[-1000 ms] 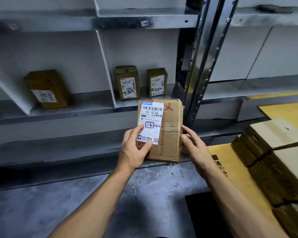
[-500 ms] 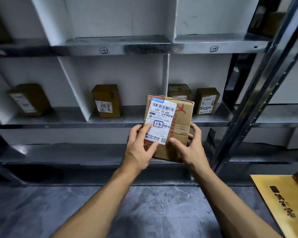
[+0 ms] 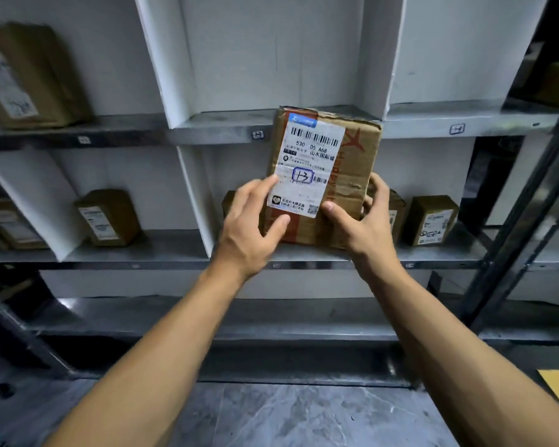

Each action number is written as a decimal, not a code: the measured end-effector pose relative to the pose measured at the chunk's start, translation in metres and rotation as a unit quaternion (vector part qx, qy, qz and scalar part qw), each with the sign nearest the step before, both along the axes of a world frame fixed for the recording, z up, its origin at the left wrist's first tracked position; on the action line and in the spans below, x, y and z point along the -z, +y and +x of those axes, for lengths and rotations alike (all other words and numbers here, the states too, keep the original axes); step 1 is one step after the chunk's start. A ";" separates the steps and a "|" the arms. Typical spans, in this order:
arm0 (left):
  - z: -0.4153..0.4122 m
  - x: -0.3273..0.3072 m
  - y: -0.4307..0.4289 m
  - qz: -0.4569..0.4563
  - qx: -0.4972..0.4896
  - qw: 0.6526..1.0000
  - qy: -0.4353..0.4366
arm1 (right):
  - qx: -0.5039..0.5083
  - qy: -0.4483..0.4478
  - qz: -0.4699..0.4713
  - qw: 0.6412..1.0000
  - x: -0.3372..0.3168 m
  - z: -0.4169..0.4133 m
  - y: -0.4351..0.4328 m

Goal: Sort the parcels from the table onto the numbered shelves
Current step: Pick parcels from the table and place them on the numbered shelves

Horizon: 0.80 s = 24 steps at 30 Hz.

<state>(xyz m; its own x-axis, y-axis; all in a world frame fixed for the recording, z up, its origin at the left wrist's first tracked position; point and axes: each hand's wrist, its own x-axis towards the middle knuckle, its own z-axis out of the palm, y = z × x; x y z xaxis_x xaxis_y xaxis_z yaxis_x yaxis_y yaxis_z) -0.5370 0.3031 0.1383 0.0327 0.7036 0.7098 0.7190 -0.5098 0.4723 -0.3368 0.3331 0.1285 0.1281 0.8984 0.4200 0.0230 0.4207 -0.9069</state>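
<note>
Both of my hands are clamped on the parcel point(image 3: 323, 175). My left hand point(image 3: 252, 230) pinches its lower left edge with the thumb across the front. My right hand point(image 3: 365, 227) curls round the lower right edge, thumb on the front and fingers behind.

Over the last second I have carried the parcel upward. A second ago it hung low before the bottom racks, half a second ago it faced the lower shelf point(image 3: 162, 250), and now its top edge reaches the lip of the upper shelf point(image 3: 213, 129). The tag point(image 3: 257, 134) on that lip reads 13. The number penned in a blue box on the shipping label point(image 3: 307, 162) also reads 13, so I judge this to be the right bay. What remains is to lift a little more and push the box in.

The parcel is a brown cardboard box, upright and slightly tilted, creased along its right side, with red print and tape beside the white label. It is in the air, resting on nothing, in front of smaller parcels point(image 3: 433, 220) that stand on the lower shelf.
</note>
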 end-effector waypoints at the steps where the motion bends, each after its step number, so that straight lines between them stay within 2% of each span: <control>1: -0.007 -0.012 0.004 0.013 -0.016 1.000 0.009 | -0.002 -0.001 0.011 1.000 -0.012 -0.003 0.007; 5: -0.038 -0.053 0.023 0.048 -0.100 0.991 0.081 | -0.007 -0.006 0.047 0.999 -0.056 -0.018 0.040; 10: -0.078 -0.089 0.050 0.037 -0.197 0.963 0.183 | -0.035 -0.011 0.094 0.995 -0.107 -0.044 0.079; 15: -0.103 -0.116 0.078 0.037 -0.230 0.944 0.232 | -0.057 -0.020 0.130 0.990 -0.145 -0.075 0.123; 24: -0.118 -0.150 0.155 0.090 -0.257 0.927 0.259 | -0.052 -0.029 0.143 0.988 -0.180 -0.118 0.222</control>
<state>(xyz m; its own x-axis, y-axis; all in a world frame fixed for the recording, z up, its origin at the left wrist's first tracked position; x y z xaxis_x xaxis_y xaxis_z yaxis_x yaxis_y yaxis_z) -0.6546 0.4582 0.2888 0.0951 0.5922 0.8001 0.9952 -0.0750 -0.0627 -0.4546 0.5550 0.3081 0.0105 0.7488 0.6628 0.0149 0.6626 -0.7488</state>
